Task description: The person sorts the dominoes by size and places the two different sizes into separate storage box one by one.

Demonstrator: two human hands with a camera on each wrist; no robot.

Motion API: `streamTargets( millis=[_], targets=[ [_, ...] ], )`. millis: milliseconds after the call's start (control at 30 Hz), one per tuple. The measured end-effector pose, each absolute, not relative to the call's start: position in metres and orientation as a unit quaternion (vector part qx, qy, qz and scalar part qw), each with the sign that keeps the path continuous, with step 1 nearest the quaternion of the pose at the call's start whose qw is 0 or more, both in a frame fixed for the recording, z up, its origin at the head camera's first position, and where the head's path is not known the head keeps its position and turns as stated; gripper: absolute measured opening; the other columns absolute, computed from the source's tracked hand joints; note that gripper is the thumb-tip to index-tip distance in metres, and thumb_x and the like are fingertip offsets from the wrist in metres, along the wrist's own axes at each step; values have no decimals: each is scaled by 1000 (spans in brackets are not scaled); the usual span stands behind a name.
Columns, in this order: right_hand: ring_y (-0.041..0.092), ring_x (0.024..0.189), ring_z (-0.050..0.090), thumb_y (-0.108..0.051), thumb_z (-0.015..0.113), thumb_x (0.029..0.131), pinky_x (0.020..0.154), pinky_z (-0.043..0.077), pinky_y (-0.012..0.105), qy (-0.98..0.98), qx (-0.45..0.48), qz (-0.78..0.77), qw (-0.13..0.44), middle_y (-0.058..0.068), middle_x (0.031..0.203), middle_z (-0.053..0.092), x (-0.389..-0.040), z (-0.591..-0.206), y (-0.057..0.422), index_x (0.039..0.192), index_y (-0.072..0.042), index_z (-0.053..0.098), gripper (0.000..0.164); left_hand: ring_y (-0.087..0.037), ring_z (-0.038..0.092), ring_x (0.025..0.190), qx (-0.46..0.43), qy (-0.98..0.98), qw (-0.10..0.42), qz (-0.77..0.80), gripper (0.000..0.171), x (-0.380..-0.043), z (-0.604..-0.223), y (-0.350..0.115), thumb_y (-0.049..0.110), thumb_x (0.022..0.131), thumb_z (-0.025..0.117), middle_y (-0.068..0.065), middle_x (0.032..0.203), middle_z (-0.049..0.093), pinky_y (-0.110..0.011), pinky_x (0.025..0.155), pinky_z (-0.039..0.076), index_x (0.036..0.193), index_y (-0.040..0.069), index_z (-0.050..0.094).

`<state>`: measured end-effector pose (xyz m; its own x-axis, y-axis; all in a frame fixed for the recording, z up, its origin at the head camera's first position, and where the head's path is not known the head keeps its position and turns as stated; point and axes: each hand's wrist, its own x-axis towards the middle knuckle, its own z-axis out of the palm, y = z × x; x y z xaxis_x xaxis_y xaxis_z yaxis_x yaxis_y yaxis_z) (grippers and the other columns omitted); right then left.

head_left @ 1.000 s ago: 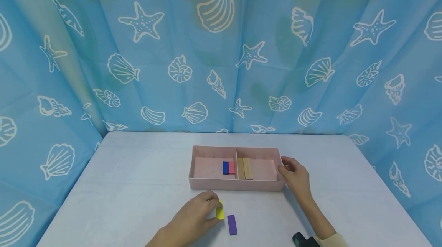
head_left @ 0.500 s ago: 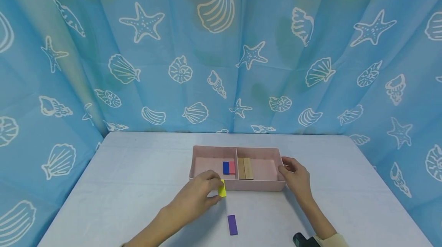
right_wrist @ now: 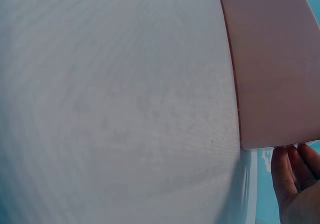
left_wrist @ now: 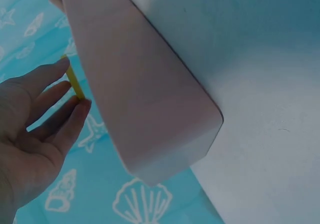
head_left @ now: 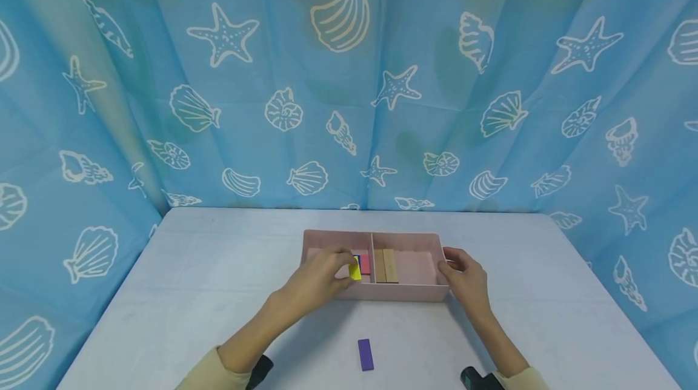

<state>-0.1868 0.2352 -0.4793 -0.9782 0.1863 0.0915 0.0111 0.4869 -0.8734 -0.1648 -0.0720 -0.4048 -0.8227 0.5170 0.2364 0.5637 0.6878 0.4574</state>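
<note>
My left hand [head_left: 322,275] pinches a small flat yellow block [head_left: 355,269] between thumb and fingertips, over the left compartment of a pink divided box [head_left: 392,293]. In the left wrist view, the yellow block [left_wrist: 75,78] appears edge-on beyond the box's long wall. Beneath it in the head view are a blue block [head_left: 358,258], mostly covered, and a pinkish-red block [head_left: 365,264] beside the divider. My right hand [head_left: 468,278] holds the box's right end, thumb at the rim; in the right wrist view its fingers [right_wrist: 284,176] touch the outer end wall.
Two wood-coloured strips [head_left: 385,266] lie side by side in the right compartment, against the divider. A purple block [head_left: 366,355] lies on the white table [head_left: 229,244] in front of the box. A blue shell-patterned curtain [head_left: 349,75] hangs behind the table.
My left hand has carried the yellow block away from the table, over the box's front wall, to above the left compartment. My right hand has stayed at the box's right end.
</note>
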Motion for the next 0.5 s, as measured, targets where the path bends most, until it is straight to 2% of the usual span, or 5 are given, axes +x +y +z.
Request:
streamTargets(
  millis=[133, 333, 500],
  targets=[
    [30, 118, 58, -14, 60, 96, 81, 44, 10, -860, -60, 499, 87, 16, 134, 59, -187, -479, 236, 133, -2, 58, 39, -19, 64, 100, -290, -920, 40, -262, 26, -176, -408, -67, 10, 84, 81, -4, 107, 68, -29, 88, 55, 108, 7, 74],
    [31, 117, 58, -14, 60, 95, 92, 51, 31, -863, -60, 493, 96, 17, 133, 60, -186, -478, 234, 132, -1, 59, 39, -23, 65, 100, -299, -915, 17, -272, 27, -194, -417, -64, 11, 83, 81, -4, 107, 70, -31, 88, 55, 109, 5, 74],
    [32, 112, 60, -15, 60, 94, 90, 54, 35, -863, -54, 486, 123, 18, 129, 62, -185, -480, 232, 129, 0, 60, 38, -23, 64, 100, -300, -913, 4, -275, 25, -203, -428, -66, 12, 84, 81, -3, 104, 69, -32, 89, 55, 107, 6, 75]
  ],
)
